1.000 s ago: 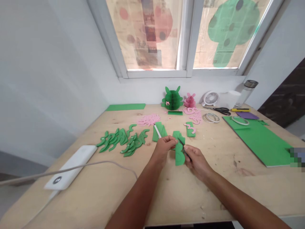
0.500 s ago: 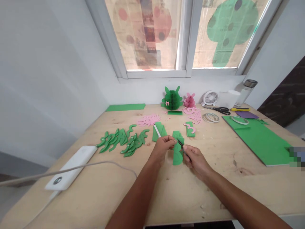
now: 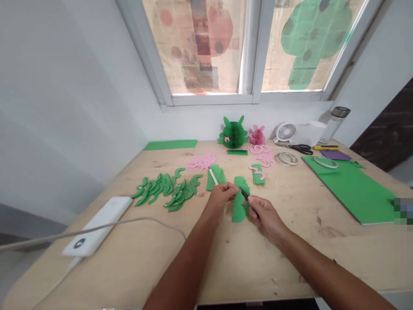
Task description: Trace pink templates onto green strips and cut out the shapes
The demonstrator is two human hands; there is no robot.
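Note:
My left hand (image 3: 223, 193) is closed, pinching a strip of green paper (image 3: 239, 211) with a scalloped edge. My right hand (image 3: 263, 212) is closed around small dark scissors (image 3: 244, 194), whose blades lie against the paper's right side; its fingers cover the handles. Behind the strip, more green paper (image 3: 240, 180) shows just beyond my fingertips. A white pen (image 3: 213, 176) rests on folded green paper (image 3: 220, 172) near my left hand. Farther right, a pink curved cutout (image 3: 258, 173) lies on a small green piece (image 3: 257, 181).
Green curved cutouts (image 3: 180, 196) and pink ones (image 3: 201, 162) lie left. A white power bank (image 3: 98, 226) has a cable (image 3: 142, 219) crossing the table. Green sheets (image 3: 351, 189), tape rolls (image 3: 287, 158) and black-handled scissors (image 3: 301, 149) lie right. Green (image 3: 234, 134) and pink (image 3: 257, 135) paper figures stand behind.
The lower end of the green strip has swung slightly left and turned. Both hands stay nearly in place, still holding the paper and the scissors.

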